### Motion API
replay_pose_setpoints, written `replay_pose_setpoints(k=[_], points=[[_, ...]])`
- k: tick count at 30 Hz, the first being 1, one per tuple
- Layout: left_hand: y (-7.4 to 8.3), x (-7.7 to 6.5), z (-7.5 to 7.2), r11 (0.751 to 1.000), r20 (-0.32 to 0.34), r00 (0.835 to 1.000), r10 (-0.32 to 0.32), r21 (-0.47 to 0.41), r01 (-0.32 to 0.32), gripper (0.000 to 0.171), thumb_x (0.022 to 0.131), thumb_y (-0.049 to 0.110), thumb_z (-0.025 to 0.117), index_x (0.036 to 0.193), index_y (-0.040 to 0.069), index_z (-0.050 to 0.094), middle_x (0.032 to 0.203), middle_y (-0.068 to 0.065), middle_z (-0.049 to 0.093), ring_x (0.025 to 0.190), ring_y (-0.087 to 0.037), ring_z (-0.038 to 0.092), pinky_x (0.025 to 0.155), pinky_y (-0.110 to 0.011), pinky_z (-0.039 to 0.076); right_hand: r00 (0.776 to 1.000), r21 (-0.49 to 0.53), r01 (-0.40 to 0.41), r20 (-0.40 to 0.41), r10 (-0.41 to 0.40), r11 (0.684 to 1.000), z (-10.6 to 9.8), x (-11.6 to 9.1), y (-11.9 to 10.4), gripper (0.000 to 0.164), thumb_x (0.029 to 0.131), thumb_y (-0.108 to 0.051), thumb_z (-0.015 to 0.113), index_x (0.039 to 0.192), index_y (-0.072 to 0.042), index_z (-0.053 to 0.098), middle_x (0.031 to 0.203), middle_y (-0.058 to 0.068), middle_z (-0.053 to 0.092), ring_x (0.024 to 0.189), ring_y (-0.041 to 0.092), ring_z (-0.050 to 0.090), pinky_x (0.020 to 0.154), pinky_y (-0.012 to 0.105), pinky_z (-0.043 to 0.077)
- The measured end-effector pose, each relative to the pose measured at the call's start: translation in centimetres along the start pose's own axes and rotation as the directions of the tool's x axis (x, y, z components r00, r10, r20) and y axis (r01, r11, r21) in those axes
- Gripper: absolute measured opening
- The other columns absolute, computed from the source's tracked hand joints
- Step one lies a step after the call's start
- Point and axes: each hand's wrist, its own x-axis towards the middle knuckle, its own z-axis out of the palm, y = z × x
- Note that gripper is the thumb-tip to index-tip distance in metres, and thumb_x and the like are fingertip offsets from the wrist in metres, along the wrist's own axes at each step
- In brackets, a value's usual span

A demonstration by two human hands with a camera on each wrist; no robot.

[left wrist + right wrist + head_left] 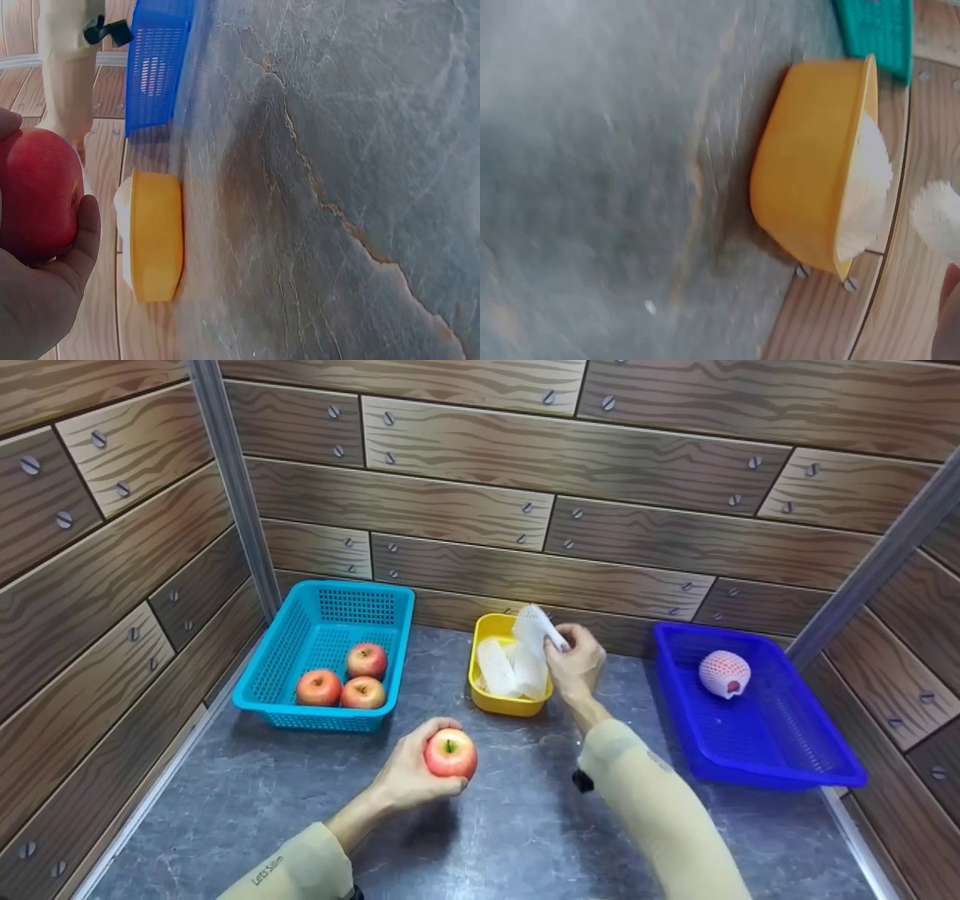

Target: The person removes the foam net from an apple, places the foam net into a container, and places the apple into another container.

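Note:
My left hand (pixel 416 769) holds a red-yellow apple (pixel 451 754) above the table, thumb and fingers curled round its sides; the left wrist view shows the same apple (pixel 39 196) close up. Over the yellow basket (pixel 510 706), my right hand (pixel 576 660) pinches a white foam fruit net (pixel 534 624) between thumb and fingers. More white foam nets (pixel 496 666) lie inside that basket. In the right wrist view the pinched net (pixel 939 221) hangs clear of the yellow basket (pixel 806 161), and only a bit of the hand shows.
To the left, a teal basket (pixel 251 671) contains three apples (pixel 367 661). A blue basket (pixel 757 750) at the right holds one apple in a foam net (pixel 724 673). Wood-patterned panels (pixel 465 495) wall in the grey marbled table (pixel 510 825) at the back and sides.

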Motion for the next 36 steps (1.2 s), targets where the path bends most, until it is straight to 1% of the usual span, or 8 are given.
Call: replay_pose_setpoints(k=[5, 9, 13, 19, 22, 25, 30, 36], points=[[-0.1, 0.1, -0.3, 1.000, -0.005, 1.000, 0.006, -0.006, -0.006, 0.070, 0.074, 0.017, 0.094, 0.139, 0.013, 0.067, 0.118, 0.000, 0.077, 0.105, -0.016, 0.071, 0.094, -0.027, 0.059, 0.986, -0.120, 0.164, 0.056, -0.158, 0.979, 1.2, 2.0, 0.5, 0.015, 0.085, -0.008, 0.084, 0.099, -0.006, 0.080, 0.097, 0.016, 0.077, 0.090, 0.041, 0.076, 0.083, 0.058, 0.058], [-0.1, 0.3, -0.4, 1.000, -0.005, 1.000, 0.022, 0.003, -0.022, 0.070, 0.074, 0.016, 0.094, 0.139, 0.012, 0.067, 0.119, 0.000, 0.077, 0.106, -0.016, 0.071, 0.095, -0.027, 0.058, 0.951, -0.240, 0.300, 0.145, -0.272, 0.923, 1.9, 2.9, 1.3, 0.019, 0.083, -0.005, 0.084, 0.101, -0.007, 0.078, 0.100, 0.014, 0.076, 0.092, 0.040, 0.078, 0.081, 0.057, 0.062], [-0.1, 0.3, -0.6, 0.999, -0.007, 1.000, 0.029, 0.014, -0.029, 0.069, 0.074, 0.015, 0.094, 0.138, 0.013, 0.068, 0.118, 0.001, 0.077, 0.106, -0.015, 0.071, 0.094, -0.027, 0.059, 0.870, -0.331, 0.489, 0.254, -0.423, 0.807, 2.9, 3.3, 1.9, 0.023, 0.080, -0.002, 0.084, 0.101, -0.007, 0.075, 0.099, 0.012, 0.073, 0.092, 0.037, 0.076, 0.074, 0.056, 0.065], [-0.2, 0.1, -0.8, 0.999, -0.013, 0.999, 0.034, 0.018, -0.034, 0.070, 0.073, 0.016, 0.094, 0.138, 0.013, 0.068, 0.119, 0.002, 0.077, 0.105, -0.014, 0.071, 0.094, -0.027, 0.059, 0.693, -0.417, 0.720, 0.386, -0.609, 0.555, 5.4, 3.0, 2.4, 0.015, 0.084, -0.003, 0.079, 0.097, -0.007, 0.074, 0.097, 0.011, 0.069, 0.088, 0.033, 0.072, 0.064, 0.048, 0.064], [-0.3, 0.0, -0.9, 0.999, -0.014, 0.999, 0.042, 0.020, -0.042, 0.070, 0.072, 0.016, 0.094, 0.138, 0.014, 0.069, 0.120, 0.002, 0.077, 0.106, -0.013, 0.071, 0.096, -0.026, 0.058, 0.648, -0.434, 0.759, 0.432, -0.628, 0.485, 6.4, 2.5, 2.7, 0.005, 0.091, -0.008, 0.076, 0.096, -0.007, 0.075, 0.097, 0.011, 0.070, 0.089, 0.033, 0.072, 0.067, 0.046, 0.064], [-0.4, -0.1, -0.8, 0.999, -0.011, 0.999, 0.047, 0.025, -0.047, 0.070, 0.072, 0.015, 0.094, 0.138, 0.014, 0.069, 0.121, 0.002, 0.077, 0.106, -0.013, 0.071, 0.097, -0.026, 0.058, 0.666, -0.428, 0.746, 0.492, -0.560, 0.511, 6.7, 1.9, 3.0, 0.008, 0.098, -0.014, 0.073, 0.098, -0.006, 0.076, 0.099, 0.013, 0.071, 0.092, 0.035, 0.073, 0.070, 0.049, 0.065], [-0.9, -0.4, -0.8, 0.999, -0.017, 0.999, 0.040, 0.037, -0.040, 0.070, 0.072, 0.015, 0.094, 0.137, 0.011, 0.069, 0.120, 0.001, 0.077, 0.106, -0.012, 0.071, 0.097, -0.026, 0.058, 0.708, -0.398, 0.660, 0.615, -0.349, 0.637, 6.9, 0.9, 2.9, 0.007, 0.100, -0.010, 0.073, 0.103, -0.005, 0.076, 0.103, 0.015, 0.071, 0.097, 0.039, 0.073, 0.077, 0.056, 0.065], [-1.1, -0.4, -0.8, 0.999, -0.022, 0.999, 0.035, 0.033, -0.035, 0.071, 0.072, 0.015, 0.094, 0.137, 0.009, 0.069, 0.120, 0.001, 0.078, 0.106, -0.012, 0.071, 0.097, -0.026, 0.058, 0.699, -0.415, 0.550, 0.704, -0.127, 0.724, 7.4, 0.2, 3.0, 0.006, 0.098, -0.007, 0.075, 0.104, -0.008, 0.076, 0.105, 0.013, 0.071, 0.097, 0.037, 0.073, 0.084, 0.054, 0.064]])
